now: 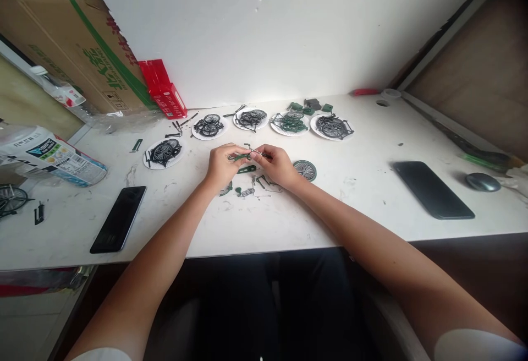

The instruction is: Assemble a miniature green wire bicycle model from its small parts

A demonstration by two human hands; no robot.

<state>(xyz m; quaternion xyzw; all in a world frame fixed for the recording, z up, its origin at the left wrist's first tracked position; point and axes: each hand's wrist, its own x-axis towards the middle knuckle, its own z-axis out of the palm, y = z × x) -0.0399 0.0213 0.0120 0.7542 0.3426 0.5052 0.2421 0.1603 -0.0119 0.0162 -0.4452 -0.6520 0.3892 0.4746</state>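
Observation:
My left hand (221, 166) is closed on a slim green frame part (236, 157) of a miniature bicycle. Beside it, my right hand (279, 166) pinches a thin, dark, rod-like piece (265, 154) whose kind is too small to make out. The fingertips of both hands meet over the table. Beneath them lie a flat green part with rounded ends (246, 169) and several tiny loose parts (247, 191). A green spoked wheel (305, 170) rests by my right wrist. Part of another round green piece (225, 189) shows under my left hand.
Paper plates with bicycle parts, such as a white plate (184, 157), line the back of the white table (330, 212). A black phone (118, 219) lies left, a larger dark device (433, 190) and a mouse (482, 181) right. A plastic bottle (53, 154) and red box (163, 90) stand left.

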